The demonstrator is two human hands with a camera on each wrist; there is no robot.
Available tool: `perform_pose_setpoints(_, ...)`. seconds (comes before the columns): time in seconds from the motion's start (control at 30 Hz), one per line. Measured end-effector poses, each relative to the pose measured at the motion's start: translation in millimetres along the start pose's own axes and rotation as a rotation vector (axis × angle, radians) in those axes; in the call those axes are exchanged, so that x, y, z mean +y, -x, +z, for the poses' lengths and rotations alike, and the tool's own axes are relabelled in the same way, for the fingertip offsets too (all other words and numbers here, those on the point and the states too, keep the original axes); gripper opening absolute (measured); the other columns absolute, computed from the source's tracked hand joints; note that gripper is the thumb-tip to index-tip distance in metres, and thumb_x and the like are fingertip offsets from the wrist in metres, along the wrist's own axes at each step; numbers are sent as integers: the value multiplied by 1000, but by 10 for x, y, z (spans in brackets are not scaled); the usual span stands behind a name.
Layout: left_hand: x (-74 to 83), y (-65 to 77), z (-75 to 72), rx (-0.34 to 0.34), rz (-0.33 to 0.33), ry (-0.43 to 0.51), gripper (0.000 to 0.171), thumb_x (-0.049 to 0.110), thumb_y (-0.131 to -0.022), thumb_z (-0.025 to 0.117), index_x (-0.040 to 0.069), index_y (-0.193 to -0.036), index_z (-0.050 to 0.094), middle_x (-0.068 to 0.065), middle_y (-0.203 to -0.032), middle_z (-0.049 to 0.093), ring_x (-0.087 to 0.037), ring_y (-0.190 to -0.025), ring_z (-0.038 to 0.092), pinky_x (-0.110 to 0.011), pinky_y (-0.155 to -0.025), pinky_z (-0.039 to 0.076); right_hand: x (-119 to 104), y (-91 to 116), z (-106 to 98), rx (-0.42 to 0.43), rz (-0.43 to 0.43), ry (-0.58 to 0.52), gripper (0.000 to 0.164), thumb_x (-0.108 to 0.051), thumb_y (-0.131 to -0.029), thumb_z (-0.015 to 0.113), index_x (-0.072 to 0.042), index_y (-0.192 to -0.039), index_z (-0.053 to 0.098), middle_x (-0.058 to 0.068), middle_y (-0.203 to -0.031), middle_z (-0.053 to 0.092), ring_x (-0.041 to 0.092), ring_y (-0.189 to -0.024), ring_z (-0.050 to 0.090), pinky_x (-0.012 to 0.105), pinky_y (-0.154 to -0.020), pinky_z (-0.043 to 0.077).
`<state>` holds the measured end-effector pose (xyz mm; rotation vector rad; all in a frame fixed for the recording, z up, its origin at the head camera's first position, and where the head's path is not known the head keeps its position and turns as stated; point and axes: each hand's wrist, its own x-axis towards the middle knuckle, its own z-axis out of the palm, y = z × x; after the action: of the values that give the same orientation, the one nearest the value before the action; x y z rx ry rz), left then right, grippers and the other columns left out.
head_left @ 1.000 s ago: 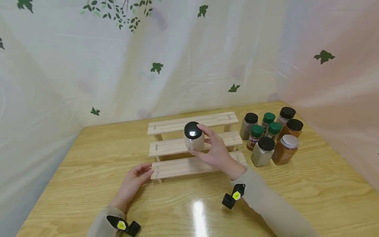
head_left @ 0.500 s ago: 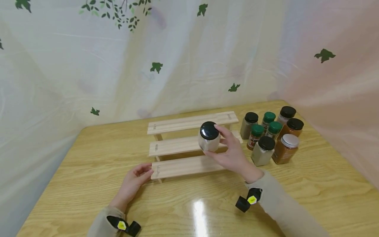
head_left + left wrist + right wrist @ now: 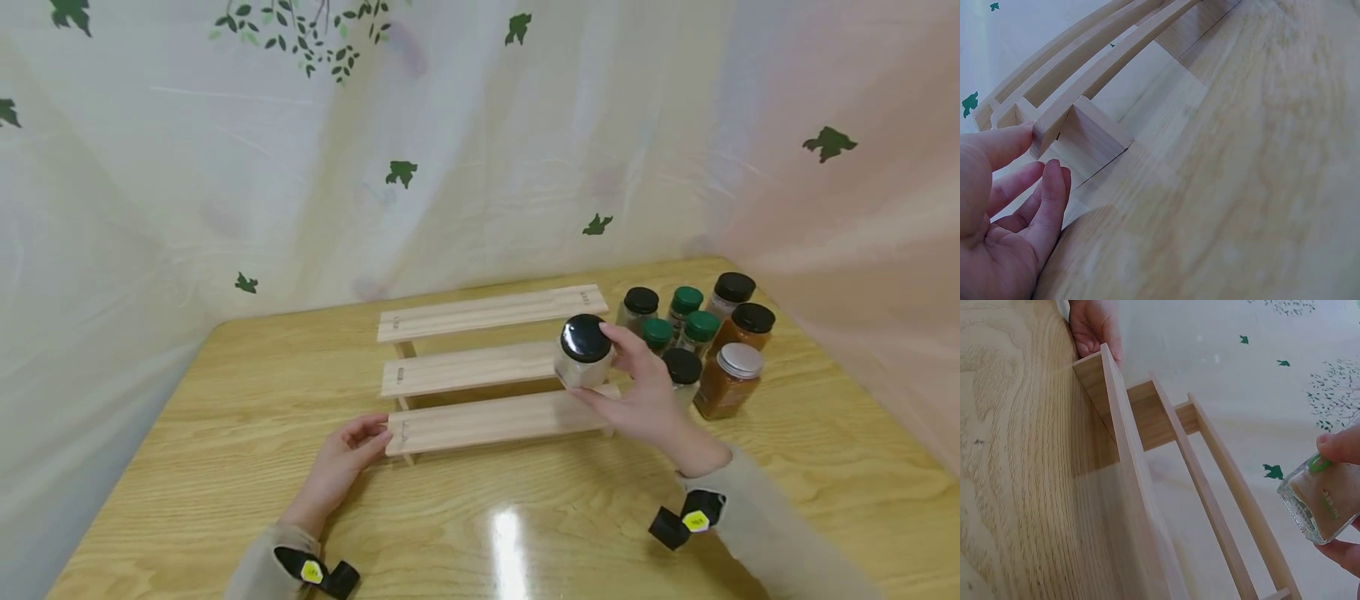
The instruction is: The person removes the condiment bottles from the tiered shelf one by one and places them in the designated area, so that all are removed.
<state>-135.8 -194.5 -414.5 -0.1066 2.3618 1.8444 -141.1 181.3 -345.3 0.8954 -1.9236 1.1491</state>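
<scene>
My right hand [image 3: 647, 396] grips a clear spice jar [image 3: 583, 358] with a glossy black lid and pale contents. Held in the air, the jar is over the right part of a three-tier wooden rack [image 3: 480, 423]. In the right wrist view, the thumb and fingers hold the glass jar [image 3: 1319, 503] from either side; its lid is out of that view. At the rack's left end, my left hand [image 3: 341, 458] touches the lowest shelf. The left wrist view has the thumb of this hand [image 3: 1010, 212] against the shelf's end, with the other fingers loosely bent below.
Several spice jars stand close together right of the rack, among them a silver-lidded jar [image 3: 729, 382], a black-lidded jar [image 3: 682, 367] partly behind my right hand, and a green-lidded jar [image 3: 699, 327]. A leaf-print curtain [image 3: 480, 142] hangs behind the wooden table [image 3: 247, 375].
My right hand has carried the black-lidded spice jar rightward, from over the rack's middle to its right part. The left hand keeps its place at the rack's end.
</scene>
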Motion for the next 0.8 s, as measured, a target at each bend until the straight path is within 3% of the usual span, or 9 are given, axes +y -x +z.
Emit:
perform_pose_setpoints(0.13, -7, 5, 4, 3, 1, 0, 40, 9, -91, 62, -7, -126, 53, -3, -100, 60, -2, -87, 55, -15, -75, 48, 13, 32, -169, 10, -24, 55, 73, -46, -86, 61, 8, -127, 36, -23, -129, 47, -14, -104, 51, 7, -81, 44)
perform_pose_setpoints(0.33, -12, 0, 6, 5, -4, 5, 39, 9, -91, 62, -7, -126, 53, -3, -99, 59, -3, -86, 55, -15, -75, 48, 59, 75, -455, 28, 14, 22, 81, -46, -85, 64, 15, -126, 30, -23, -128, 50, -9, -108, 54, 7, -84, 44)
perform_pose_setpoints(0.4, -14, -1, 11, 4, -6, 14, 39, 8, -91, 62, -8, -126, 53, -3, -99, 59, -3, -86, 55, -15, -75, 48, 80, 93, -557, 47, 8, -19, 81, -41, -83, 68, 14, -127, 29, -19, -126, 54, -10, -95, 57, 3, -72, 43)
perform_pose_setpoints(0.53, -14, -3, 18, 0, -5, 18, 39, 8, -91, 62, -8, -126, 53, -3, -98, 58, -3, -86, 55, -15, -75, 48, 133, 136, -772, 83, -2, -20, 82, -40, -80, 71, 12, -127, 28, -11, -124, 56, -6, -93, 58, 3, -68, 41)
perform_pose_setpoints(0.63, -12, -1, 15, -3, -3, 13, 39, 8, -91, 61, -8, -126, 53, -3, -99, 58, -3, -86, 54, -15, -75, 48, 161, 169, -941, 106, 33, -1, 83, -39, -79, 73, 10, -128, 27, -8, -126, 55, 0, -105, 58, 7, -79, 44)
perform_pose_setpoints(0.73, -11, 1, 11, 0, -3, 10, 39, 8, -91, 61, -8, -126, 53, -3, -98, 58, -3, -86, 54, -15, -75, 48, 180, 208, -1112, 149, 87, -42, 83, -30, -75, 78, 8, -128, 26, -3, -127, 56, 4, -106, 58, 9, -82, 45)
perform_pose_setpoints(0.8, -15, -2, 12, 2, -4, 12, 39, 9, -91, 62, -7, -126, 53, -3, -98, 58, -3, -85, 55, -15, -75, 48, 182, 240, -1235, 165, 128, -12, 85, -32, -74, 78, 7, -129, 25, -1, -131, 52, 6, -109, 56, 10, -84, 44)
